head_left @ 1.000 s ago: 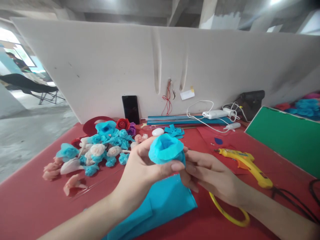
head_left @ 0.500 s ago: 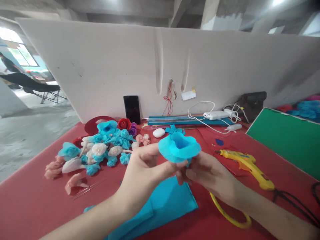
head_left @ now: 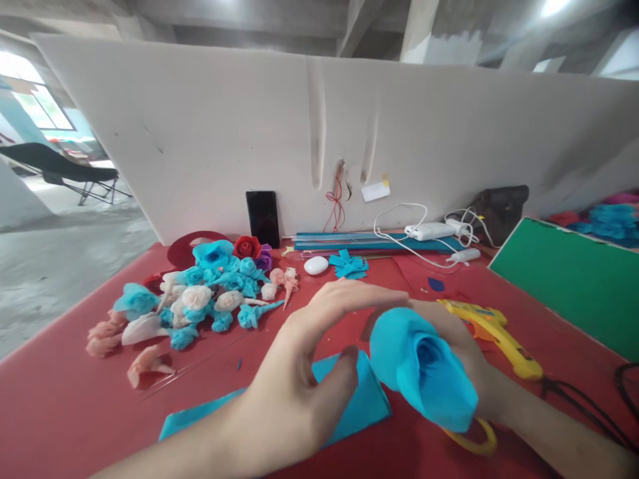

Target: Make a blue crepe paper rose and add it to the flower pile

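Observation:
A blue crepe paper flower (head_left: 424, 369) with wide petals faces up toward me, its rolled centre showing. My right hand (head_left: 449, 332) is behind it and holds it from below; most of those fingers are hidden by the petals. To its left, my left hand (head_left: 314, 366) is open, thumb and fingers spread apart in a curve with nothing between them. Folded blue crepe paper (head_left: 367, 399) lies on the table beneath my left hand. A yellow scissors handle (head_left: 476, 440) partly shows below the flower.
Finished paper flowers (head_left: 197, 299) in blue, white, pink and red are heaped at left. A yellow glue gun (head_left: 499, 336) lies at right, before a green board (head_left: 574, 286). Along the back are a phone (head_left: 263, 219), blue strips (head_left: 348, 265) and a white power strip (head_left: 432, 231).
The flower has moved right and down and tipped toward me in my right hand. My left hand has let go of it and opened.

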`<control>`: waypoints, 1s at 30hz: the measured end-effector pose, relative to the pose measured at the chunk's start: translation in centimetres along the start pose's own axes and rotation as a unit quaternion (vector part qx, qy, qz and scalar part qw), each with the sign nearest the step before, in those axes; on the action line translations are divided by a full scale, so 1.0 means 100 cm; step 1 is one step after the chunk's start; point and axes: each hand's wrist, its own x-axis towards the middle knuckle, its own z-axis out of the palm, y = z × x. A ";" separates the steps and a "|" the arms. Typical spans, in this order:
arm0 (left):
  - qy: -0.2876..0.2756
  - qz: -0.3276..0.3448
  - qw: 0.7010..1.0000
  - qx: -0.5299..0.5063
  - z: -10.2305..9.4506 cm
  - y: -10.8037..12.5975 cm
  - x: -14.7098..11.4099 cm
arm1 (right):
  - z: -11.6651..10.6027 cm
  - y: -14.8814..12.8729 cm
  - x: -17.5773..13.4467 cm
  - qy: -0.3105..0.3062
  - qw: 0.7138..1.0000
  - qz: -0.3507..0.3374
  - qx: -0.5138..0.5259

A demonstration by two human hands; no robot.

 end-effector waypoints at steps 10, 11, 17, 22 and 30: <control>0.030 -0.094 0.988 -0.119 0.000 0.015 0.001 | -0.004 0.000 0.003 0.002 1.000 -0.011 0.018; 0.023 -0.099 0.988 -0.113 0.000 0.015 0.001 | -0.003 0.000 0.003 0.001 1.000 -0.014 0.018; 0.017 -0.123 0.982 -0.139 -0.002 0.015 0.001 | -0.003 0.000 0.004 0.008 1.000 -0.026 0.005; 0.030 -0.125 0.984 -0.126 0.001 0.015 0.004 | -0.003 -0.006 0.007 0.012 0.999 -0.040 -0.033; 0.064 -0.139 0.972 -0.179 0.000 0.013 0.004 | -0.005 -0.011 0.004 0.020 0.994 -0.042 -0.095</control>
